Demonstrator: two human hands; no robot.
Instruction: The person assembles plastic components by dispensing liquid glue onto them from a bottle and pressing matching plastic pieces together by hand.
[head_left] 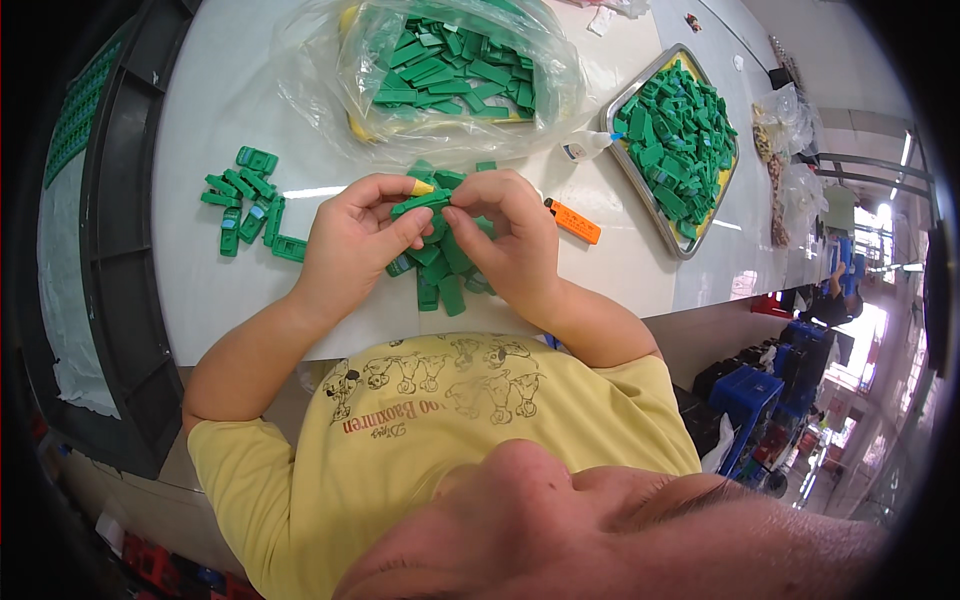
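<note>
My left hand (345, 240) and my right hand (512, 240) meet over the white table, pinching a small green plastic piece (424, 203) between thumbs and fingers. One left fingertip wears a yellow cover (422, 187). Beneath both hands lies a loose pile of green plastic pieces (452, 296), partly hidden by them. Further left sits a smaller group of green car-shaped pieces (256, 208), some with bluish parts.
Beyond my hands, a clear plastic bag (300, 70) holds many flat green pieces (460, 75). To the right are a metal tray (648, 192) heaped with green parts (682, 140), a white bottle with a blue tip (584, 148) and an orange rectangular object (574, 222). A dark rack (125, 250) stands left.
</note>
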